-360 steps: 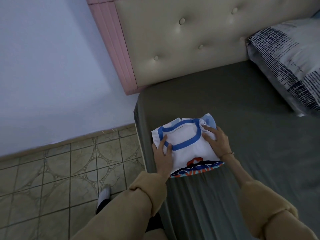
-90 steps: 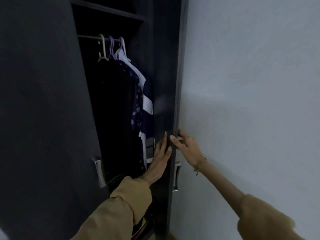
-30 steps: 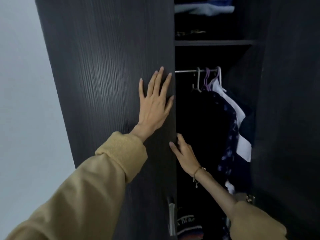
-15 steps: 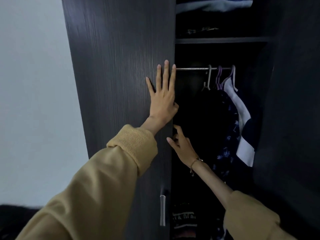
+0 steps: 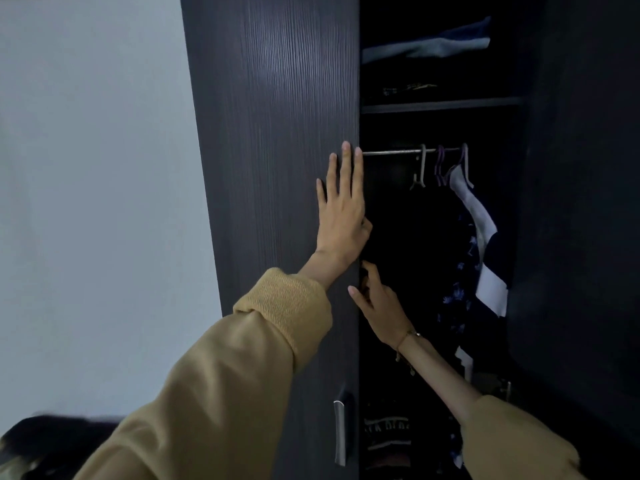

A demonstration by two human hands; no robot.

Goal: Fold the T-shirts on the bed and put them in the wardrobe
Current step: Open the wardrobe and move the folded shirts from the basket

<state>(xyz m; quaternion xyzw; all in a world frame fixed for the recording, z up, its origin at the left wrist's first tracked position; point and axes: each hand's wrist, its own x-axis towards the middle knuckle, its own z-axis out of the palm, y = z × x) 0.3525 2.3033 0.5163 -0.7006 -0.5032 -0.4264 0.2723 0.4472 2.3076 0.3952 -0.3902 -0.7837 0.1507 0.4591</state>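
wardrobe door under left hand; lettering inside unreadable.

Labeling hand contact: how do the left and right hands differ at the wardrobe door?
The left hand lies flat on the door face, fingers straight and pointing up; the right hand is lower, at the door's edge, fingers loosely bent. The left hand sits higher than the right. Both hold nothing and come from tan sleeves.

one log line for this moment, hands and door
left hand flat on door | right hand at door edge | wardrobe open | no T-shirt held
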